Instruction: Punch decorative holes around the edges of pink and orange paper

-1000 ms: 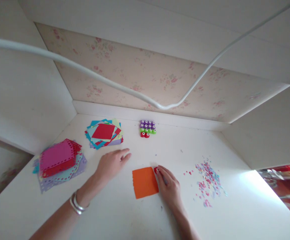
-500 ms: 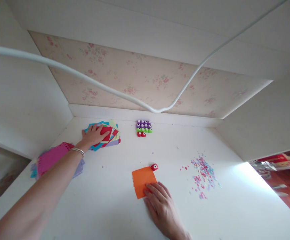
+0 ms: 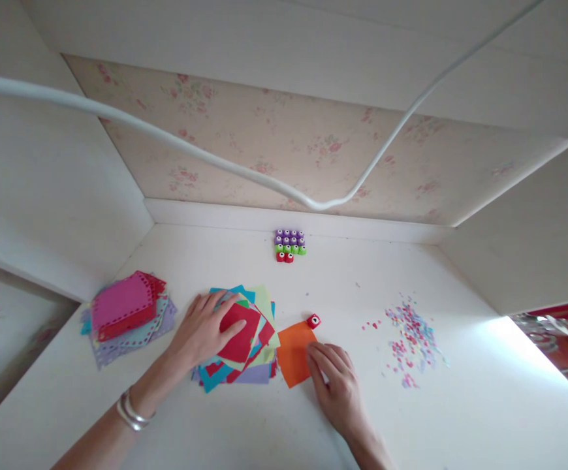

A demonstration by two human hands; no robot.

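1. The left hand point(image 3: 205, 329) lies palm down on a pile of coloured paper point(image 3: 239, 334), fingers spread; whether it grips any sheet cannot be told. Silver bracelets point(image 3: 131, 411) circle that wrist.
2. The right hand point(image 3: 337, 386) has its fingers bent and drawn together at the right edge of an orange sheet point(image 3: 292, 358); whether they pinch it or only touch it is unclear.
3. The orange sheet lies flat on the white worktop point(image 3: 264, 431), just beside the pile, its right edge partly hidden by the fingers.
4. A small red punch point(image 3: 314, 320) sits at the sheet's far right corner.
5. Farther back, purple, green and red punches point(image 3: 290, 246) stand in close rows; the marks on their tops are too small to read.
6. At left, sheets with hole-patterned edges point(image 3: 122, 307) overlap, the lower ones mostly covered.
7. At right, paper bits point(image 3: 414, 343) lie scattered, their shapes hard to make out.
8. Blurred reddish items point(image 3: 563, 352) are cut off by the right border.
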